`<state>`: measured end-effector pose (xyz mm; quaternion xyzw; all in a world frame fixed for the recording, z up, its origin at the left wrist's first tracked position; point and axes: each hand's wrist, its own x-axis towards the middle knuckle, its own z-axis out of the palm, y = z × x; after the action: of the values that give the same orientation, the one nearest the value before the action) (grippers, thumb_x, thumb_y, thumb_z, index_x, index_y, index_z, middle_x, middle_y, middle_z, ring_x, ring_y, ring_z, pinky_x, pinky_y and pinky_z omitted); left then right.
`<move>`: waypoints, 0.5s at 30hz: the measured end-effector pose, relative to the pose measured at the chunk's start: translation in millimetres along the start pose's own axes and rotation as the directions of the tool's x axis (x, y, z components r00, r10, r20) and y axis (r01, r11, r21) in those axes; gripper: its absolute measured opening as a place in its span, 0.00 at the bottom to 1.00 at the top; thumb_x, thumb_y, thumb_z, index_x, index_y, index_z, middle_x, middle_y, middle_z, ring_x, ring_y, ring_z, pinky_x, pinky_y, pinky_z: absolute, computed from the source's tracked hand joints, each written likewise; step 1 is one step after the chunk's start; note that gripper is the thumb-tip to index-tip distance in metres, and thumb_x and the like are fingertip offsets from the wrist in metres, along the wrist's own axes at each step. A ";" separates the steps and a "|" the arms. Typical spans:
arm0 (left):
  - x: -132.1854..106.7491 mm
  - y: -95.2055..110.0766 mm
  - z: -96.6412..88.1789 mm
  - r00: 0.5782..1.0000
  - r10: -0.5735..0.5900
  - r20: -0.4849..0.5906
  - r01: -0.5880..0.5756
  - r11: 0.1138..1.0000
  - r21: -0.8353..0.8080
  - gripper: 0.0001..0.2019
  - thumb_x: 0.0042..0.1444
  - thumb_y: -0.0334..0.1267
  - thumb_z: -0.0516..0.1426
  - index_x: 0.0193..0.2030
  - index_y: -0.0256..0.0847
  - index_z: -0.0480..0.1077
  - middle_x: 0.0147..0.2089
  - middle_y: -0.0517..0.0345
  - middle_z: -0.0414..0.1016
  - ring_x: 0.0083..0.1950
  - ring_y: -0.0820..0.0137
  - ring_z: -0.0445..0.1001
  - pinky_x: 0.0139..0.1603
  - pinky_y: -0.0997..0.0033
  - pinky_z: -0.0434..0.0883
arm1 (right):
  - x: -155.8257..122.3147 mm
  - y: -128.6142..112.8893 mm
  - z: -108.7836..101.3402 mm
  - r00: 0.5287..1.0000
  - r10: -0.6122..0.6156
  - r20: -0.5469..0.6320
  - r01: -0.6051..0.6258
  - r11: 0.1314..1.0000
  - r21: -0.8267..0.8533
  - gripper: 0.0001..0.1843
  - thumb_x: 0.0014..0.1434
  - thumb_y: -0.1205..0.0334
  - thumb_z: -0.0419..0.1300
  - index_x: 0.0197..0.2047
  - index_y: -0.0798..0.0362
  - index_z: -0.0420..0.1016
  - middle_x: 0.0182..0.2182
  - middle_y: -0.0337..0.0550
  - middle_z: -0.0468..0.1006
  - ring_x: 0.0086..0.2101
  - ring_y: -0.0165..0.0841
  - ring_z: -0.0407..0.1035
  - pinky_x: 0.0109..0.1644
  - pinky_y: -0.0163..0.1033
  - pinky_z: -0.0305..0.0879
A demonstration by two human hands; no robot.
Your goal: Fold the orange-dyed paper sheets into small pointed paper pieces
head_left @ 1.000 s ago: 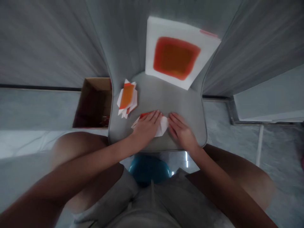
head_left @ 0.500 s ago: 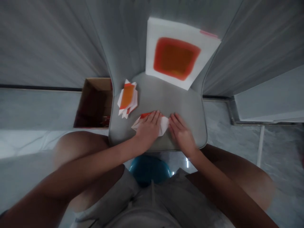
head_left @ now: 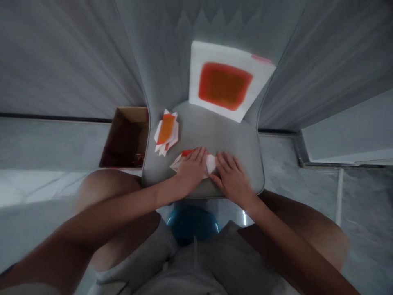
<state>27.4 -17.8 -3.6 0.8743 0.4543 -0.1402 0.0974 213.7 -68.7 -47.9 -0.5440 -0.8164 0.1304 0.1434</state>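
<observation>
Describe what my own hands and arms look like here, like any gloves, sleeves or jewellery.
Your left hand and right hand are bare, with no gloves, rings or watch visible. Both forearms are uncovered. A dark strip by the left arm may be a sleeve edge; I can't tell.

Left hand (head_left: 193, 167) flat on folded paper (head_left: 210, 163)

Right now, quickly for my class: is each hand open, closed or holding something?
Left hand: open, laid over the folded paper.
Right hand: open, at the folded paper's right end; contact unclear.
</observation>
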 end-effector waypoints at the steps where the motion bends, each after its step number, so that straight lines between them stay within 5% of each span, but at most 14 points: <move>1: 0.7 -1.2 -0.1 1.000 0.008 0.003 -0.008 1.000 0.008 0.30 0.72 0.31 0.41 0.78 0.23 0.52 0.80 0.37 0.50 0.81 0.57 0.51 0.79 0.56 0.56 | 0.1 3.6 -0.6 1.000 -0.011 0.015 0.011 1.000 0.006 0.35 0.75 0.43 0.47 0.75 0.58 0.62 0.73 0.57 0.62 0.74 0.54 0.50 0.76 0.68 0.48; 4: 1.6 -3.9 1.7 0.999 0.048 0.001 -0.048 0.998 0.039 0.30 0.70 0.29 0.42 0.77 0.20 0.52 0.80 0.34 0.50 0.81 0.55 0.51 0.79 0.56 0.55 | -3.0 14.0 1.2 0.999 -0.037 -0.003 0.037 0.997 0.062 0.35 0.76 0.44 0.45 0.76 0.57 0.59 0.74 0.56 0.60 0.75 0.50 0.50 0.77 0.66 0.48; 8: -0.9 1.3 7.6 0.998 0.024 -0.055 -0.022 0.999 0.041 0.31 0.69 0.27 0.42 0.77 0.20 0.51 0.79 0.32 0.49 0.81 0.55 0.52 0.78 0.54 0.58 | -18.5 18.0 10.8 0.982 0.043 -0.182 -0.014 0.987 0.162 0.32 0.76 0.49 0.46 0.75 0.58 0.61 0.71 0.60 0.66 0.71 0.48 0.59 0.73 0.64 0.59; 15: -4.9 19.5 2.0 0.995 -0.083 -0.052 0.080 0.995 -0.053 0.31 0.65 0.24 0.47 0.76 0.23 0.55 0.78 0.27 0.53 0.80 0.52 0.55 0.74 0.51 0.62 | -56.4 -16.5 28.5 0.873 0.248 -0.420 -0.120 0.944 0.308 0.24 0.74 0.55 0.51 0.66 0.53 0.74 0.59 0.60 0.79 0.61 0.48 0.73 0.67 0.64 0.69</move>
<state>40.4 -33.3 -3.0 0.8558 0.4955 -0.1088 0.1016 209.6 -128.7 -73.4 -0.6102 -0.6787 0.1240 0.3894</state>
